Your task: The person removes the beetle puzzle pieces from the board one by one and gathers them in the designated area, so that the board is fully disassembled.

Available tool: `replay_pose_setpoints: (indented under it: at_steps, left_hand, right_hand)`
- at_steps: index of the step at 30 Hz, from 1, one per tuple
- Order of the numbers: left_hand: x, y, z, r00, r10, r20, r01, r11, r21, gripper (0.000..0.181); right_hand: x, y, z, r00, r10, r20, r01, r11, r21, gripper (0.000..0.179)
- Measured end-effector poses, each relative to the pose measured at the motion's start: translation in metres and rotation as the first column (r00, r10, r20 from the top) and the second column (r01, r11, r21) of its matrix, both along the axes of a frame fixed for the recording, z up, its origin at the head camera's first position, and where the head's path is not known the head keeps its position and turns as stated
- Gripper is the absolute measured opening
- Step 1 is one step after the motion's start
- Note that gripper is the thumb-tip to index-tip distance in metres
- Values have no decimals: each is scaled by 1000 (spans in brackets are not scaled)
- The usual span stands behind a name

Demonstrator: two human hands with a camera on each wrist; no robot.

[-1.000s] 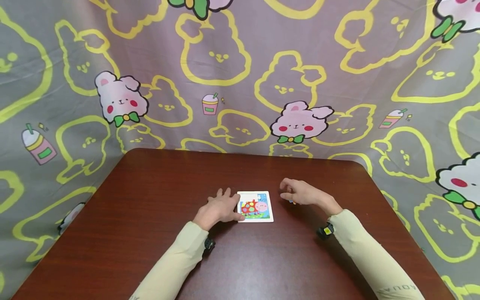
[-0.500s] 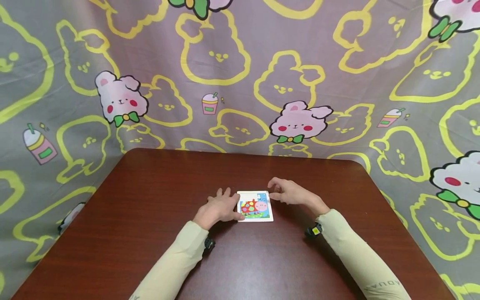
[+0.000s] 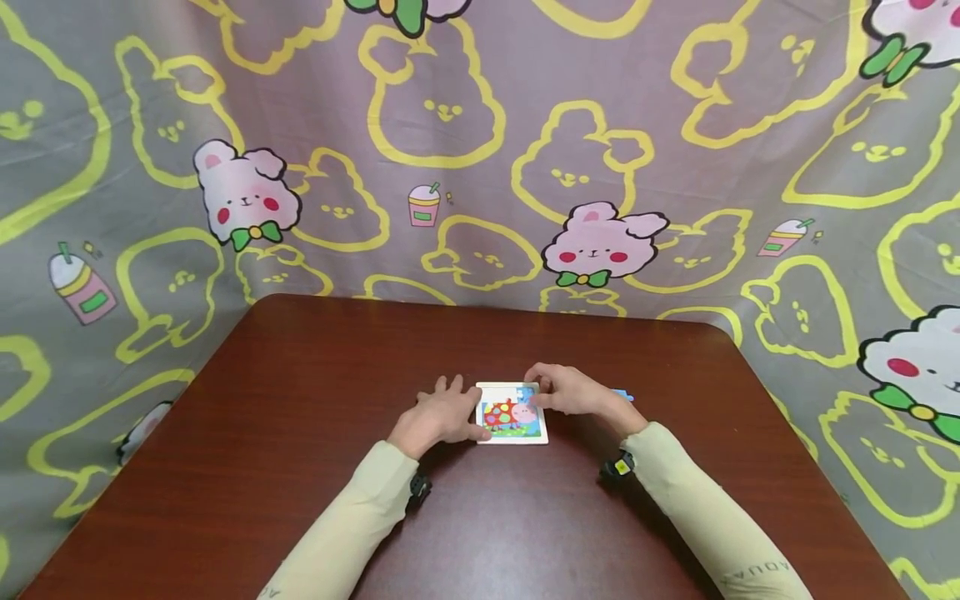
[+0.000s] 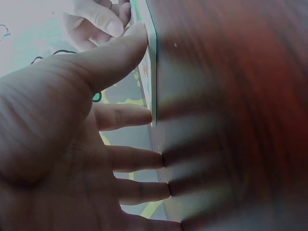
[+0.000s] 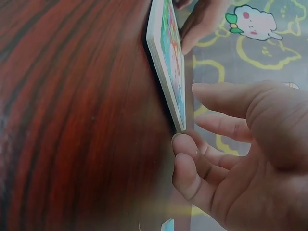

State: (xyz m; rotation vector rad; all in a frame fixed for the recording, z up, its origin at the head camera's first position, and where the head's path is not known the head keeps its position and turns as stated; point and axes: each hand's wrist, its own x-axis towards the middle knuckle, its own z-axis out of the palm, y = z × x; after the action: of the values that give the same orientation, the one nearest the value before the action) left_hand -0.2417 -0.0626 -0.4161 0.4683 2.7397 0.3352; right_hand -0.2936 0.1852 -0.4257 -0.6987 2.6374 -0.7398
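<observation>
In the head view a square jigsaw puzzle (image 3: 513, 423) with a white frame lies on the table, its picture a red spotted bug with a pink face. White backing shows at its upper left. My left hand (image 3: 442, 417) lies spread at its left side, thumb at the near corner and index finger at the far one. Over the upper right corner hovers my right hand (image 3: 564, 390), thumb and index finger apart, other fingers curled. Between them the right wrist view shows no piece. A blue puzzle piece (image 3: 624, 395) lies beyond the right wrist, partly hidden.
The brown wooden table (image 3: 480, 517) runs back to a grey curtain (image 3: 480, 150) with yellow outlines and rabbit faces. At the bottom of the right wrist view a small light-blue puzzle piece (image 5: 167, 225) shows on the table.
My right hand has moved left from beside the puzzle to over its upper right corner, and a blue piece has come into sight behind the wrist. The left hand stays in place.
</observation>
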Motion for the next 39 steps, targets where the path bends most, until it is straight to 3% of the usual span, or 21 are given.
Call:
replay_pose_setpoints:
  at_steps: [6, 16, 24, 39]
  left_hand:
    - [0, 0, 0, 1000, 3, 4, -3, 1000, -1, 79]
    - [-2, 0, -2, 1000, 1, 2, -1, 1000, -2, 81]
    - [-1, 1, -2, 1000, -3, -4, 3, 1000, -9, 81]
    - [-4, 3, 0, 1000, 0, 5, 0, 1000, -4, 80]
  right_hand:
    - [0, -2, -2, 995, 67, -79, -63, 996, 55, 29]
    - [8, -5, 3, 997, 34, -63, -25, 990, 139, 37]
    - [8, -9, 3, 999, 12, -52, -5, 992, 128, 37]
    - [4, -11, 2, 995, 20, -101, -8, 994, 111, 30]
